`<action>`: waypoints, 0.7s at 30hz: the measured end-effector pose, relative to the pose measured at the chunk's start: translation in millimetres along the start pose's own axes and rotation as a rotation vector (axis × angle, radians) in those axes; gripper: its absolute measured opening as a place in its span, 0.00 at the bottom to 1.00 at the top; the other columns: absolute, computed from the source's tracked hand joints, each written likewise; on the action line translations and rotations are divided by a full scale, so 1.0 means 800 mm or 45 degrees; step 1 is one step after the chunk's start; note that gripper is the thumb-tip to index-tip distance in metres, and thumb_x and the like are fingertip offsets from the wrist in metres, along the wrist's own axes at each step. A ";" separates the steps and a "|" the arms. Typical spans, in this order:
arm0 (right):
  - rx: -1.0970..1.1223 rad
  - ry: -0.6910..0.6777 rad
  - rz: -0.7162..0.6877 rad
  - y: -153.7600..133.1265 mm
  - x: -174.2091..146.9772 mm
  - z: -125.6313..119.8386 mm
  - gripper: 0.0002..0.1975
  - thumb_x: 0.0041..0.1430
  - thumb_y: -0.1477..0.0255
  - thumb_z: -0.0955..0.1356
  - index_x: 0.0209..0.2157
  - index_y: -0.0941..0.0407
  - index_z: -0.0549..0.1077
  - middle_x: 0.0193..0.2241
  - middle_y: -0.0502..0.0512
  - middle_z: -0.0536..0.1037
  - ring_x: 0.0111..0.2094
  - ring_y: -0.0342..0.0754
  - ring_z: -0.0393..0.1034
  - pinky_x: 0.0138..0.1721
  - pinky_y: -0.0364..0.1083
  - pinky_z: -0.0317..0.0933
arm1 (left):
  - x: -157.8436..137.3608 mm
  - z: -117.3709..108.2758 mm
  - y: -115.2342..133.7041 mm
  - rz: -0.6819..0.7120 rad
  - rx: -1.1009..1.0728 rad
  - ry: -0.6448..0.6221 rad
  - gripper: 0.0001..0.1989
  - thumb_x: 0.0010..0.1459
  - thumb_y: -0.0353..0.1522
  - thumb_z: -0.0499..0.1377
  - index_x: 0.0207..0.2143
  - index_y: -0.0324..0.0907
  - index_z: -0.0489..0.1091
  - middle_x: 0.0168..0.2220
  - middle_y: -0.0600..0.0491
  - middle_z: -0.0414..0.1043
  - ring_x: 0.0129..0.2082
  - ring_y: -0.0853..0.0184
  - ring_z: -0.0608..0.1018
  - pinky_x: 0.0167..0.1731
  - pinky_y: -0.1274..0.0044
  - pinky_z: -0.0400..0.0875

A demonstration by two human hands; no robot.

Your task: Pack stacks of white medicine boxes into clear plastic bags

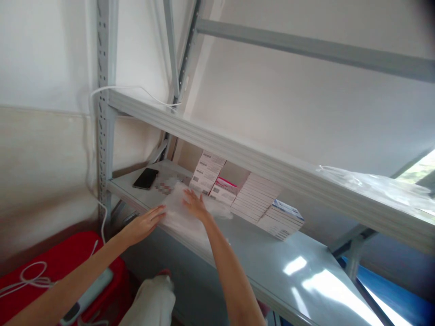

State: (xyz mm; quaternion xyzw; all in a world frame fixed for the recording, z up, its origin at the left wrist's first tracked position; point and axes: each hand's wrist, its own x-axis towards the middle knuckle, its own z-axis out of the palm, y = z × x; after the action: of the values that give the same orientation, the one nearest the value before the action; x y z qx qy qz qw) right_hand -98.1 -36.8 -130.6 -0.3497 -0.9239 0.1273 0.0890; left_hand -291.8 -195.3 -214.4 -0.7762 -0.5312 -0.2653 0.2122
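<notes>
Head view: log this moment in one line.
left hand: at plastic edge | right hand: spread on plastic | boxes: on lower shelf | phone: same shelf

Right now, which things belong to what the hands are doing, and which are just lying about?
Belongs to the job:
- clear plastic sheeting, with the right hand flat on it and the left hand at its edge

Seems just lying about:
- black phone
- stacked white boxes, close by but untouched, so I'm less sure
- crumpled plastic on the upper shelf
</notes>
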 end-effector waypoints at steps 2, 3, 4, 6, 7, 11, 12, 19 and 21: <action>-0.018 0.018 -0.005 0.004 0.005 0.010 0.26 0.69 0.60 0.54 0.66 0.51 0.49 0.66 0.54 0.49 0.68 0.49 0.37 0.63 0.66 0.27 | -0.004 -0.008 0.003 0.018 0.043 0.061 0.22 0.60 0.22 0.44 0.50 0.39 0.72 0.58 0.47 0.66 0.59 0.63 0.67 0.58 0.70 0.65; -0.026 0.039 -0.012 0.005 0.006 0.015 0.26 0.69 0.60 0.54 0.66 0.51 0.49 0.66 0.54 0.50 0.68 0.49 0.37 0.63 0.66 0.26 | -0.005 -0.015 0.005 0.013 0.073 0.124 0.21 0.60 0.22 0.45 0.47 0.40 0.73 0.56 0.48 0.69 0.56 0.63 0.69 0.58 0.68 0.64; -0.034 0.062 -0.023 0.007 0.007 0.019 0.26 0.69 0.60 0.53 0.66 0.50 0.48 0.66 0.54 0.50 0.68 0.48 0.37 0.63 0.66 0.26 | -0.003 -0.023 0.008 -0.017 0.105 0.205 0.20 0.60 0.23 0.46 0.45 0.42 0.74 0.53 0.49 0.71 0.53 0.62 0.72 0.58 0.65 0.64; -0.056 0.097 -0.058 0.007 0.010 0.027 0.26 0.69 0.60 0.52 0.66 0.50 0.47 0.66 0.53 0.51 0.68 0.47 0.38 0.64 0.65 0.25 | 0.012 -0.041 0.017 -0.159 0.141 0.388 0.18 0.59 0.23 0.48 0.41 0.45 0.75 0.49 0.51 0.74 0.46 0.61 0.74 0.57 0.59 0.62; -0.074 0.105 -0.084 0.007 0.012 0.031 0.26 0.69 0.60 0.52 0.66 0.49 0.46 0.66 0.53 0.52 0.68 0.47 0.39 0.64 0.65 0.25 | 0.027 -0.048 0.024 -0.264 0.133 0.462 0.17 0.59 0.23 0.48 0.40 0.45 0.75 0.48 0.50 0.74 0.45 0.60 0.74 0.56 0.57 0.62; -0.153 0.099 -0.153 0.004 0.020 0.046 0.26 0.69 0.63 0.53 0.66 0.50 0.46 0.66 0.53 0.51 0.68 0.49 0.39 0.63 0.65 0.23 | 0.114 -0.032 0.051 -0.390 -0.181 0.401 0.18 0.56 0.21 0.48 0.43 0.42 0.71 0.48 0.48 0.72 0.48 0.60 0.73 0.52 0.63 0.68; -0.173 0.090 -0.153 0.004 0.022 0.050 0.27 0.68 0.64 0.54 0.66 0.50 0.47 0.66 0.54 0.50 0.68 0.49 0.38 0.64 0.65 0.22 | 0.134 -0.015 0.054 -0.411 -0.253 0.373 0.21 0.55 0.20 0.47 0.48 0.41 0.69 0.50 0.46 0.71 0.50 0.60 0.72 0.53 0.64 0.68; -0.204 0.049 -0.097 0.019 0.018 0.052 0.27 0.67 0.70 0.54 0.66 0.51 0.47 0.67 0.53 0.48 0.68 0.49 0.36 0.63 0.66 0.23 | 0.154 0.107 0.038 -0.698 -0.153 -0.028 0.24 0.63 0.30 0.45 0.60 0.31 0.57 0.61 0.37 0.60 0.61 0.51 0.62 0.58 0.57 0.57; -0.197 0.081 -0.067 0.027 0.013 0.047 0.27 0.68 0.69 0.53 0.66 0.50 0.46 0.67 0.52 0.48 0.68 0.48 0.36 0.64 0.66 0.24 | 0.144 0.114 0.036 -0.692 -0.084 -0.102 0.27 0.65 0.35 0.45 0.62 0.30 0.55 0.63 0.37 0.56 0.63 0.49 0.58 0.60 0.55 0.52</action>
State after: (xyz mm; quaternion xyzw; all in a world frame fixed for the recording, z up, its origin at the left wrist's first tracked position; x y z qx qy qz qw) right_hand -101.9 -21.0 -172.1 -0.3349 -0.9365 0.0421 0.0945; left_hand -213.9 -67.8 -212.5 -0.6217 -0.7189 -0.2986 0.0866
